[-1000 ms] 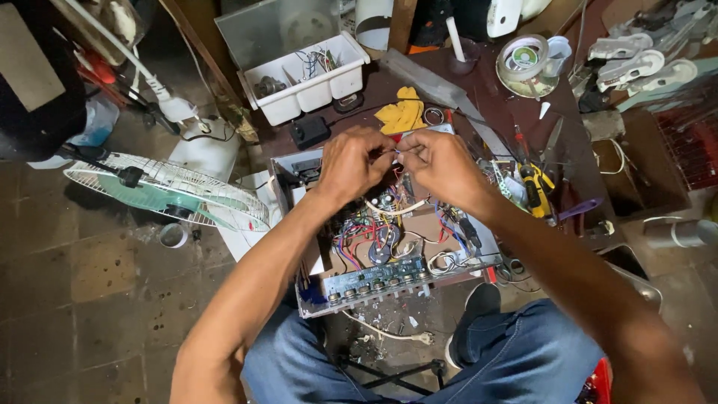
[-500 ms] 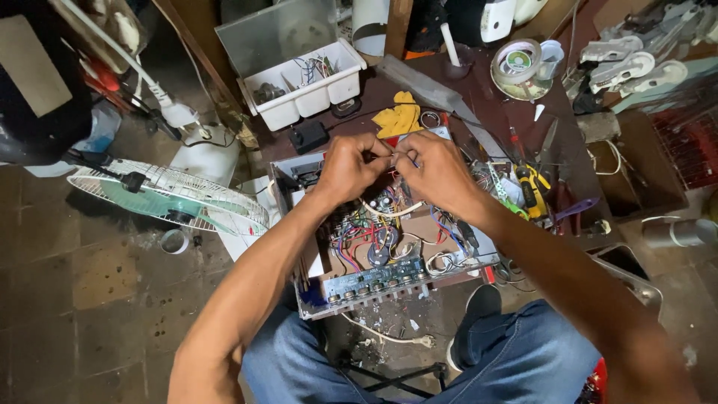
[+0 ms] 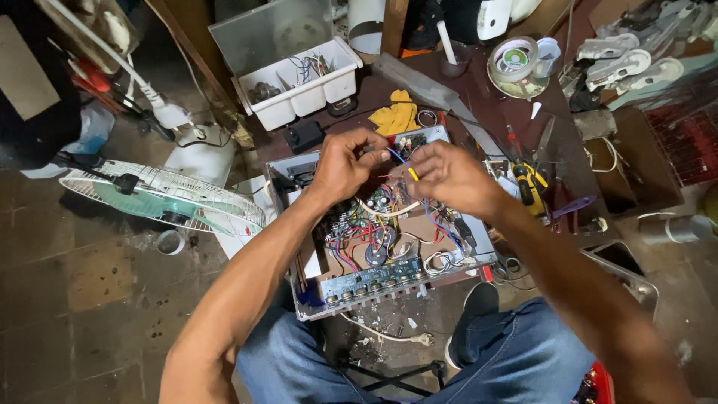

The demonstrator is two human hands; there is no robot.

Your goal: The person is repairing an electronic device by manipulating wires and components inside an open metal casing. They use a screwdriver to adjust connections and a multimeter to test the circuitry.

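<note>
An open amplifier chassis [image 3: 299, 288] full of circuit boards and coloured wires rests on my lap and the table edge. Above its rear half, my left hand [image 3: 345, 163] pinches thin wires coming up from inside. My right hand [image 3: 445, 173] is close beside it, fingers closed on a small yellow-tipped wire end [image 3: 412, 173] with a blue lead running to it. Both hands nearly touch over the boards. The front panel with a row of knobs [image 3: 374, 288] faces me.
A white compartment tray [image 3: 299, 82] with small parts stands at the back. Yellow cloth [image 3: 396, 116], a tape roll [image 3: 514, 58], a black adapter [image 3: 305, 137] and a yellow-handled tool [image 3: 529, 183] lie on the brown table. A fan grille [image 3: 157, 198] lies on the floor at left.
My hands have drawn slightly apart, the right one moving right with the yellow-tipped wire. The view has shifted a little.
</note>
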